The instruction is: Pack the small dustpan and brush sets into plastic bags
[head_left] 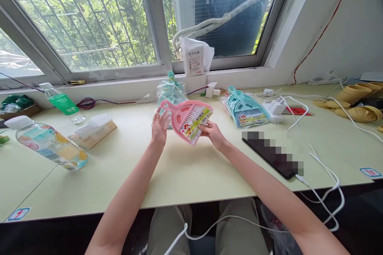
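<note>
A pink dustpan and brush set [179, 117] is held up tilted above the table, its handle toward the upper left. White bristles and a yellow-green printed label face me. My right hand [212, 133] grips its lower right edge, thumb over the label end and fingers beneath. Beside the handle, my left hand [159, 129] is closed on a crinkled clear plastic bag [165, 119]; whether it also touches the pan I cannot tell. Behind lie teal dustpan and brush sets in clear plastic [172, 89], partly hidden by the pink one. More teal sets [247, 107] lie to the right.
Two bottles, one clear with a white cap [52, 143] and one green-labelled [62, 101], stand left beside a tissue pack [94, 131]. A black phone [269, 153] with a white cable lies right. Yellowish-brown rolls [359, 101] sit far right; a white packet [196, 57] rests on the sill.
</note>
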### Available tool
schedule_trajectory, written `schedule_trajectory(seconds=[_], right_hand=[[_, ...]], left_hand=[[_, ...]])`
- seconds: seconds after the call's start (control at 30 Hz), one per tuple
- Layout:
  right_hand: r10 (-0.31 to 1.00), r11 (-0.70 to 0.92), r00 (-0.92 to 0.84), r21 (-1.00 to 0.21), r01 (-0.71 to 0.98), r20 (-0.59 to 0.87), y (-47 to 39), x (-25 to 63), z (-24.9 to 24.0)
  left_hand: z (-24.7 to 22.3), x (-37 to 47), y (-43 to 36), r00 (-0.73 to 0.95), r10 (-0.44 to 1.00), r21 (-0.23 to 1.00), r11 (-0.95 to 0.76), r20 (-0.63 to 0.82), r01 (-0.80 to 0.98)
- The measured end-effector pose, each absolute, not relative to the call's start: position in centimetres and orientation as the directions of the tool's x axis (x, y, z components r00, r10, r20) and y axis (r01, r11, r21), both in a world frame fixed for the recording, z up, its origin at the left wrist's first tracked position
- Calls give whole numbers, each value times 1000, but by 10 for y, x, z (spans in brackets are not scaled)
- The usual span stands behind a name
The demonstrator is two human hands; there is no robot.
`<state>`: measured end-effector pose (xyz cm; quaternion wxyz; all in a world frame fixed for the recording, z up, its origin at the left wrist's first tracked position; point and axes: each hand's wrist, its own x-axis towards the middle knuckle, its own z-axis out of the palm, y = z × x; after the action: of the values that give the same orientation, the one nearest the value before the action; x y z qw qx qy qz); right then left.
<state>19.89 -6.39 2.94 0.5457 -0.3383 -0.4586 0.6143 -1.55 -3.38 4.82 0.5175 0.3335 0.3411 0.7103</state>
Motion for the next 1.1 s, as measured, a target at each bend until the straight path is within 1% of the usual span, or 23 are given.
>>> schedule_trajectory(seconds=[0.07, 0.23, 0.37, 0.43, 0.57, 0.7, 0.93, 1.0, 1.1], right_hand=[[978, -13, -203, -950, -313, 53, -64, 202, 31], [970, -91, -242, -962, -257, -27, -60, 210, 35], [963, -97, -270, -960, -264, -23, -61, 212, 38], [970, -73, -245, -954, -291, 0, -63, 209, 39], [985, -45, -172, -930, -365, 20, -65, 202, 32], [990, -46, -142, -907, -418, 15, -62, 199, 22], [996, -35, -91, -872, -488, 11, -55, 203, 16], [995, -44, -100, -873, -485, 6, -54, 205, 17], [990, -65, -138, -884, -463, 0, -54, 206, 20]], left_hand=[[48, -26, -29, -251, 961, 835, -228, 112, -500], [46, -48, -22, -275, 946, 860, -280, 172, -427], [44, -48, -21, -242, 959, 888, -237, 148, -393], [44, -40, -24, -169, 976, 894, -198, 140, -401], [45, -20, -34, 46, 990, 920, -106, 133, -377], [46, -9, -42, 137, 986, 937, -39, 92, -347], [50, -11, -49, 405, 913, 956, 69, 54, -284], [50, -9, -50, 436, 898, 959, 68, 61, -274], [48, -5, -50, 395, 911, 953, 5, 120, -302]])
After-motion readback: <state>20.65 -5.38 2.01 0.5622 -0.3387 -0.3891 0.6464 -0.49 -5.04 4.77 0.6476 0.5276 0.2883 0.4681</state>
